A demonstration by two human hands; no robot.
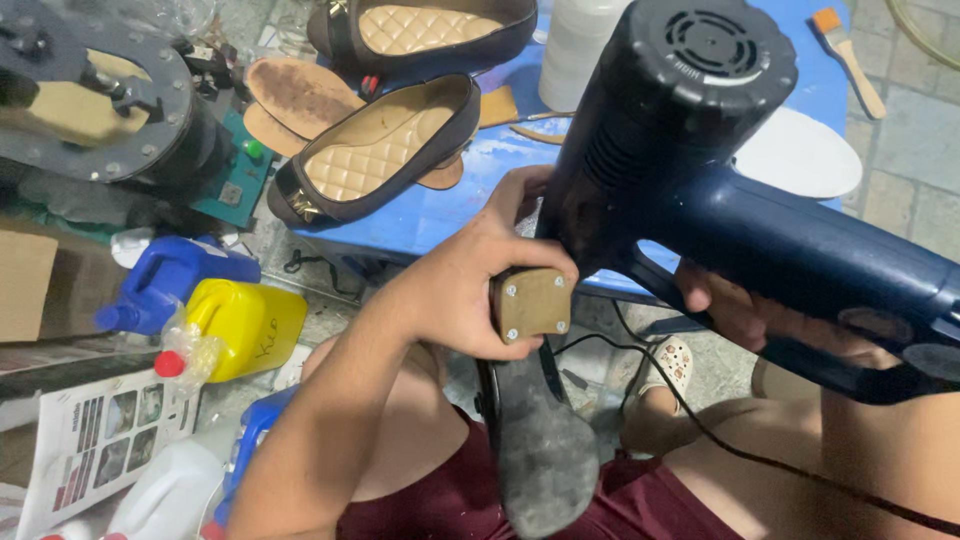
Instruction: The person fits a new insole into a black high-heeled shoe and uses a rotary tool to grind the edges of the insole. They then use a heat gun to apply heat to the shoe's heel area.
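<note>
Over the lap, left hand (470, 290) grip holding one heeled shoe (535, 400), right hand (740, 310) gripping one heat gun (700, 170)

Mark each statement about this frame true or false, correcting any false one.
1. The right hand grips a dark blue heat gun. True.
2. The left hand holds a shoe by its block heel, sole up. True.
3. The jug on the floor is green. False: it is yellow.
4. Two quilted-insole shoes lie on a red table. False: the table is blue.
5. A brush lies at the table's far right. True.
</note>
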